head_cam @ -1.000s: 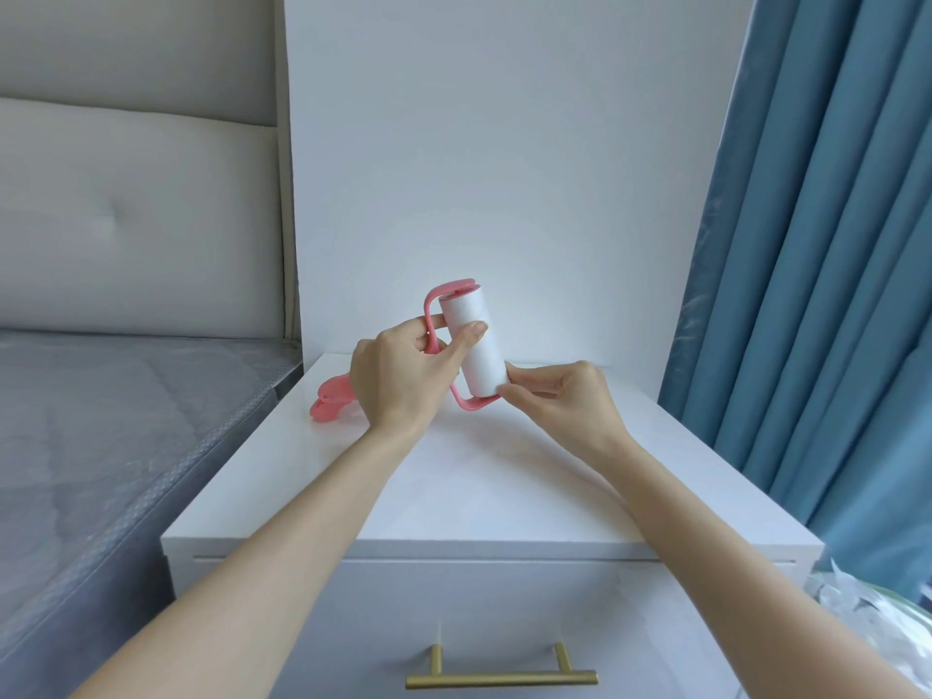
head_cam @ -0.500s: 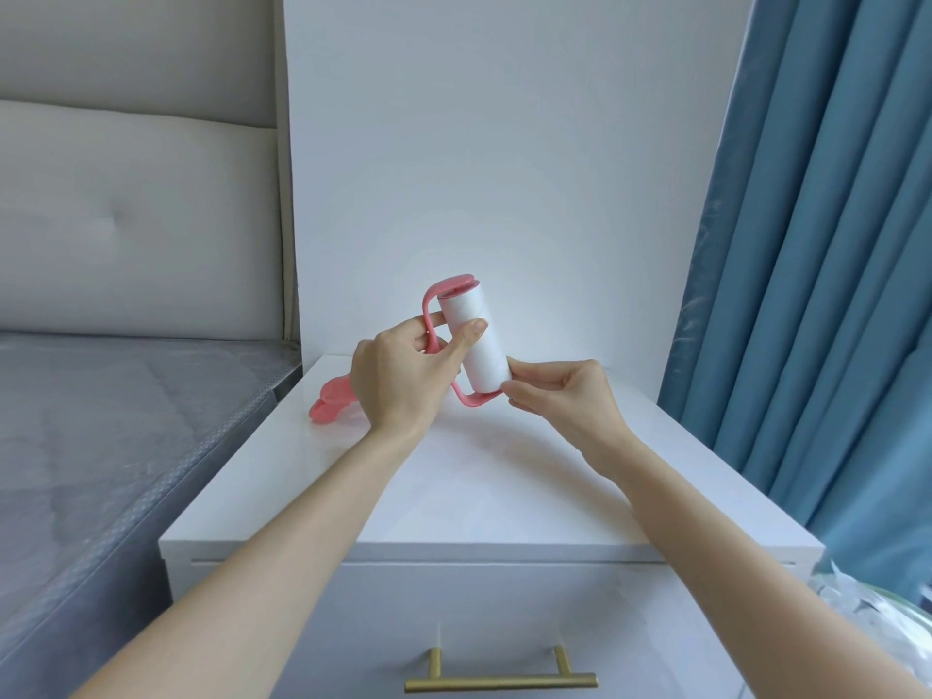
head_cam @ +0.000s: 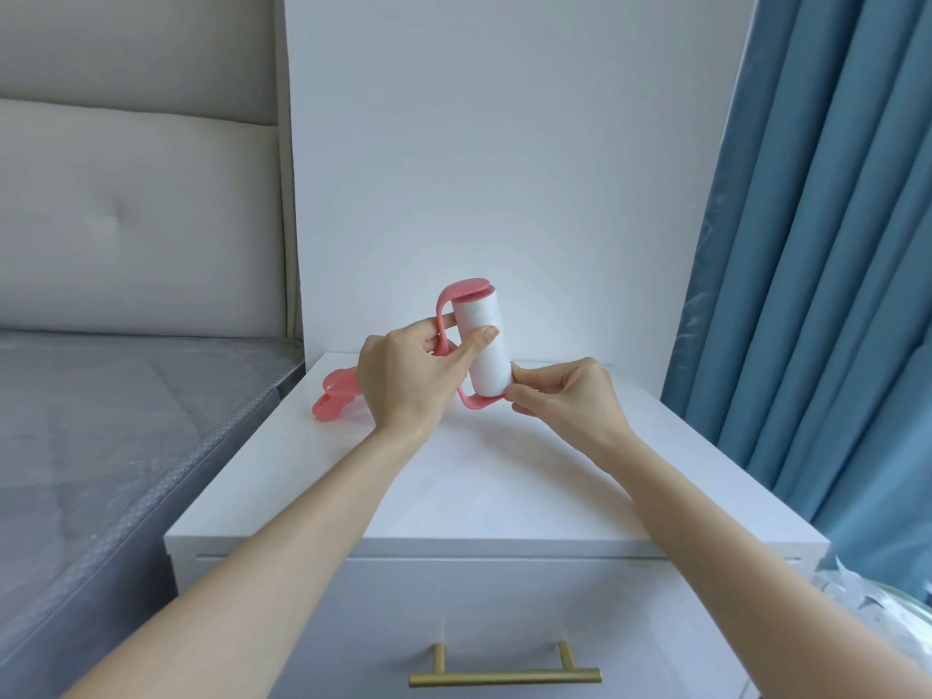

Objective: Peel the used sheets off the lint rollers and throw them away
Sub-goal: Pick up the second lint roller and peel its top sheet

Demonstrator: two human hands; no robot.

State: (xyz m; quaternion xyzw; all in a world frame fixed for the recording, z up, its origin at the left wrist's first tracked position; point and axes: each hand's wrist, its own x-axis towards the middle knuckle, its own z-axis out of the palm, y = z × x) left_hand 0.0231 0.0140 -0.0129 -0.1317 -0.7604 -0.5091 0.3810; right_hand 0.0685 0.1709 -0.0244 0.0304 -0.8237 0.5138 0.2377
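A pink lint roller [head_cam: 484, 345] with a white sticky roll is held upright, slightly tilted, above the white nightstand [head_cam: 484, 486]. My left hand [head_cam: 408, 375] grips its pink frame, thumb pressed on the white roll. My right hand [head_cam: 565, 396] pinches at the lower right edge of the roll with fingertips together. Whether a sheet edge is lifted there I cannot tell. A second pink piece [head_cam: 335, 398] lies on the nightstand's back left, partly hidden behind my left hand.
A bed [head_cam: 101, 446] with a padded headboard lies to the left. Blue curtains [head_cam: 817, 244] hang at the right. A bin lined with a clear bag [head_cam: 887, 612] shows at the lower right. The nightstand drawer has a brass handle [head_cam: 504, 676].
The roller has risen slightly and my right fingertips have shifted a little up along the roll's lower edge. The pink piece on the nightstand has not moved.
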